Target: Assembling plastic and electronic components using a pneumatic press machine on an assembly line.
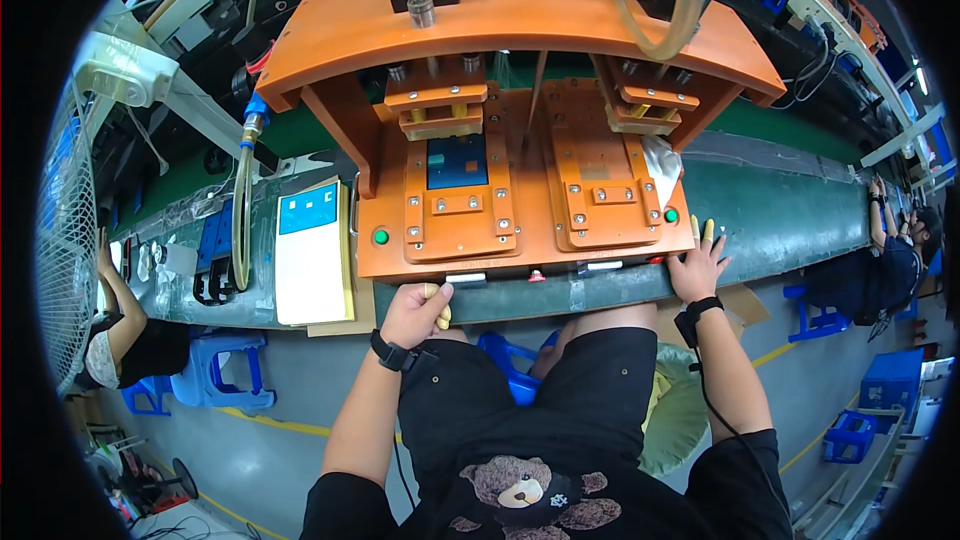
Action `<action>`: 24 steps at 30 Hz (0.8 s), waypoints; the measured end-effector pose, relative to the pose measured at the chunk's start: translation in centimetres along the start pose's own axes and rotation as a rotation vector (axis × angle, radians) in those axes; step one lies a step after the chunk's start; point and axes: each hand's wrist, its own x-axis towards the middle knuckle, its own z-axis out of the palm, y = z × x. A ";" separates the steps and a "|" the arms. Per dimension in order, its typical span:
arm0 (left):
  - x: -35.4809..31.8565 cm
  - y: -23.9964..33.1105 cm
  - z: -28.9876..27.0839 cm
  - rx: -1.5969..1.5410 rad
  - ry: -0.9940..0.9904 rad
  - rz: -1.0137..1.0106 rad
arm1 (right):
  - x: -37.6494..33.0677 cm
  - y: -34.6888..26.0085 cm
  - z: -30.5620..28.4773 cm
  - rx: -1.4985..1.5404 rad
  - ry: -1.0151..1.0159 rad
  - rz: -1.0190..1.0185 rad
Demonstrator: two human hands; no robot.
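Blue panel (457, 160): head view, in the orange press's (528, 225) left fixture (425, 210), ahead and rightward of the left hand (410, 316), the nearer one; long axis unclear.
Left hand: curled at press's front edge; cannot tell whether gripping.
Right hand (700, 272): spread beside press's right corner.

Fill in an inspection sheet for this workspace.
Surface: green bench, bearing the orange press.
Job's things: blue panel in the press's left station; white cloth beside the right station.
Clutter: white sheet with a blue card on it.
Hands: left hand curled at the press's front edge, contents unclear; right hand spread by its right front corner.
Cables: black cable from the right wristband.
Surroundings: fan and blue stool leftward; people both sides.
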 end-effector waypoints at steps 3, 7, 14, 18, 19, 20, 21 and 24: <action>0.0 -0.1 0.3 0.021 0.008 0.034 | 0.0 0.0 -0.1 -0.009 0.007 -0.006; 0.4 0.0 0.5 0.007 0.051 0.018 | 0.0 0.4 0.4 -0.022 0.018 -0.026; 0.4 0.2 0.8 0.087 0.113 0.017 | 0.0 0.1 0.2 -0.008 0.016 -0.016; 0.2 0.4 1.2 0.088 0.164 -0.070 | -0.1 0.0 0.1 0.002 0.020 -0.022; 0.4 0.0 1.1 0.087 0.163 -0.067 | -0.1 0.1 0.2 0.002 0.024 -0.021; 0.6 -0.2 1.1 0.086 0.156 -0.064 | -0.1 0.2 0.3 -0.004 0.028 -0.026; 0.7 -0.4 1.0 0.086 0.148 -0.060 | -0.1 0.3 0.3 -0.009 0.033 -0.031; 0.4 0.0 1.2 0.065 0.126 -0.031 | -0.1 0.2 0.0 0.003 0.024 -0.028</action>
